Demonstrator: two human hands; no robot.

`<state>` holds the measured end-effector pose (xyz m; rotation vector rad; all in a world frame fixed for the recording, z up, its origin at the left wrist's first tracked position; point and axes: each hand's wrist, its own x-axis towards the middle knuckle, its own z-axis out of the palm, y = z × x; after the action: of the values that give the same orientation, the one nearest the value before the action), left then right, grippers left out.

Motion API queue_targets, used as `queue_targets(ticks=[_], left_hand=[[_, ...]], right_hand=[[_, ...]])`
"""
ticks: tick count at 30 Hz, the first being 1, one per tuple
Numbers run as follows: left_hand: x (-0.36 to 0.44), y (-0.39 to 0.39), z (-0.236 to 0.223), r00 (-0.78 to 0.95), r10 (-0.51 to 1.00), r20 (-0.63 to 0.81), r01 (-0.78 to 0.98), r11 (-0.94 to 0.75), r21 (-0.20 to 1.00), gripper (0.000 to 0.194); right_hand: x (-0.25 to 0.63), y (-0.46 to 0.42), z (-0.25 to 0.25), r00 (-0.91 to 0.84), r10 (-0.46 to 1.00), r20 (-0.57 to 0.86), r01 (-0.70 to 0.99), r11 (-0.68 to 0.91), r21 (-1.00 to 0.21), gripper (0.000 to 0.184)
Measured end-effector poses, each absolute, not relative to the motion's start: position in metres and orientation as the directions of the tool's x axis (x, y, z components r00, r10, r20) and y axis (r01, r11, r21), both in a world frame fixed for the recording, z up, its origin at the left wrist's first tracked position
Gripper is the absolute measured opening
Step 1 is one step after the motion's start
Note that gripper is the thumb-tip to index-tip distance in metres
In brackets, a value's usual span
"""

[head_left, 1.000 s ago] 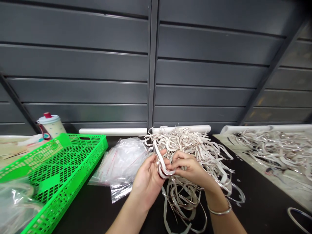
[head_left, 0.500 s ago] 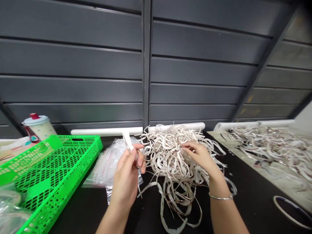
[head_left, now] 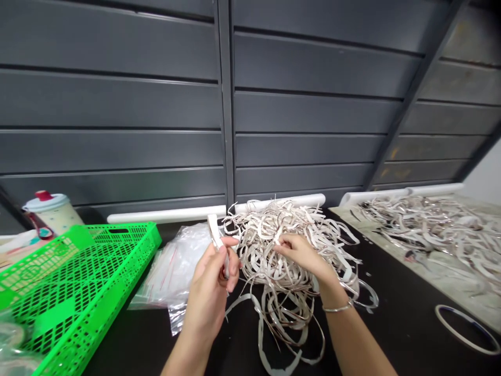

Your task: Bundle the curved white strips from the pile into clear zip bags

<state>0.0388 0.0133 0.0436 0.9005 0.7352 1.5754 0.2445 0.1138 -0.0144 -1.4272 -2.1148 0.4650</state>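
Note:
My left hand (head_left: 213,279) is closed around a small bundle of white strips (head_left: 214,230), whose folded end sticks up above the fingers. In front of me a large tangled pile of thin white and silvery-brown strips (head_left: 270,266) covers the middle of the black table. My right hand (head_left: 303,256) is over the pile's upper right part, thumb and forefinger pinched at a strip there. The pinched strip's far end is lost in the tangle. A few loops hang toward the table's near edge.
At left is a green plastic crate (head_left: 102,295) with bagged items in its near corner. Clear plastic bags (head_left: 172,269) lie beside it. A cup (head_left: 52,211) stands behind. White rolls (head_left: 168,213) line the wall. More strips (head_left: 438,230) and a ring (head_left: 437,315) are at right.
My right hand has moved left across the pile with its fingers together. My left hand has shifted slightly right, still gripping the strips. The view has turned a little.

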Motion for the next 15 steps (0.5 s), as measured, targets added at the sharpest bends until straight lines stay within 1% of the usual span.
queue_targets(ticks=[2,3,5,7,10,15], left_hand=[[0.039,0.016,0.041,-0.068,0.982,0.174,-0.481,-0.185,0.857,0.019],[0.039,0.017,0.039,-0.06,0.982,0.18,-0.464,-0.187,0.866,0.021],[0.041,0.019,0.036,-0.036,0.981,0.189,-0.43,-0.186,0.883,0.024],[0.043,0.02,0.033,-0.01,0.981,0.196,-0.407,-0.183,0.895,0.025],[0.046,0.021,0.03,0.023,0.98,0.195,-0.404,-0.17,0.899,0.025],[0.05,0.02,0.027,0.074,0.981,0.18,-0.447,-0.128,0.885,0.028]], right_hand=[[0.24,0.098,0.0,-0.387,0.852,0.353,0.632,0.523,-0.571,0.026],[0.238,0.089,0.006,-0.435,0.801,0.411,0.578,0.599,-0.554,0.026],[0.233,0.072,0.017,-0.529,0.679,0.51,0.474,0.734,-0.486,0.025],[0.228,0.058,0.023,-0.597,0.568,0.567,0.378,0.822,-0.425,0.023],[0.221,0.048,0.025,-0.633,0.504,0.588,0.308,0.86,-0.406,0.021],[0.214,0.043,0.025,-0.648,0.489,0.584,0.277,0.865,-0.418,0.018]])
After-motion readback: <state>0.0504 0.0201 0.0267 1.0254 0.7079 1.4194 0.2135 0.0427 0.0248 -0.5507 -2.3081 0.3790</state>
